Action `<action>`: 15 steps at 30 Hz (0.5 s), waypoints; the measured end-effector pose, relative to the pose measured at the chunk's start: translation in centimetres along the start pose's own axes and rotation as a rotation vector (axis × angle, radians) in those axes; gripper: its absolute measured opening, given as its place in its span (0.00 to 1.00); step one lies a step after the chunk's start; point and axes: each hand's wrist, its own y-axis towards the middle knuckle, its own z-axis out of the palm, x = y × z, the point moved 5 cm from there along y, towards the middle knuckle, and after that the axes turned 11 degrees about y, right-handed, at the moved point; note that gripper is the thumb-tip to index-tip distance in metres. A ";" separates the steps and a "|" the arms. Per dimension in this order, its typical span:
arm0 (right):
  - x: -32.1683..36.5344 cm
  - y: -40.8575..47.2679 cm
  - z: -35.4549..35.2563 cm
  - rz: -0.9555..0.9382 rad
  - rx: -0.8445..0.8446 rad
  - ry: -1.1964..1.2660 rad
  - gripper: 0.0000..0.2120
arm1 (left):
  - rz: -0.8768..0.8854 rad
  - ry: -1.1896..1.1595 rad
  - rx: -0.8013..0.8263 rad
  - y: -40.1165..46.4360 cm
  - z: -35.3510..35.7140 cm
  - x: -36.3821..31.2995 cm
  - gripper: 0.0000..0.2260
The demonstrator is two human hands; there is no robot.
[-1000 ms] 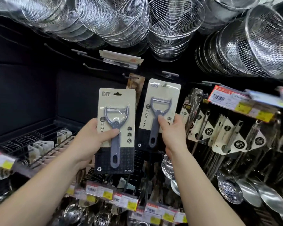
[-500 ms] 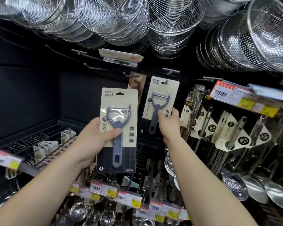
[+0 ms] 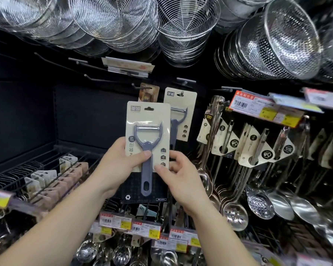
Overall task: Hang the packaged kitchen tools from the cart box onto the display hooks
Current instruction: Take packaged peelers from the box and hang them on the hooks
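A carded grey Y-shaped peeler [image 3: 148, 143] on a beige and black backing card is held upright in front of the black display wall. My left hand [image 3: 121, 164] grips its left side, thumb on the handle. My right hand [image 3: 178, 177] pinches its right edge with thumb and fingers. Behind it, a second identical packaged peeler [image 3: 183, 112] hangs from a display hook [image 3: 181, 93], free of my hands. Partly hidden behind both is a brown-carded package [image 3: 149, 95] on a neighbouring hook.
Bare hooks [image 3: 96, 78] jut from the wall at upper left. Wire strainers [image 3: 183, 29] and perforated colanders [image 3: 281, 45] hang overhead. Carded utensils [image 3: 254, 146] and steel ladles [image 3: 235, 214] fill the right. Price tags [image 3: 142, 228] line the rail below; a wire rack [image 3: 40, 177] sits left.
My right hand let go of the second peeler, which now hangs on its hook, and came back to grip the first peeler's right edge. My left hand carried that peeler right and up.
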 end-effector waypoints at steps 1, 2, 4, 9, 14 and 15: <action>0.1 -0.3 -0.3 -0.013 -0.020 -0.009 0.10 | 0.006 0.001 0.023 0.0 0.5 -0.2 0.20; 0.3 -0.5 -0.7 -0.024 -0.048 -0.008 0.09 | 0.009 -0.004 0.040 0.0 0.9 -0.4 0.18; 0.7 -0.5 -1.8 -0.042 -0.105 0.004 0.08 | 0.010 -0.014 0.037 -0.1 1.6 -0.8 0.16; 1.5 0.1 -3.7 -0.074 -0.183 0.055 0.07 | 0.070 0.172 -0.018 -0.7 2.8 -1.7 0.14; 1.9 0.8 -4.0 -0.088 -0.199 0.079 0.06 | 0.104 0.193 -0.070 -0.5 3.1 -2.7 0.15; 1.9 0.9 -4.1 -0.090 -0.199 0.093 0.06 | 0.107 0.188 -0.067 -0.4 3.1 -2.8 0.15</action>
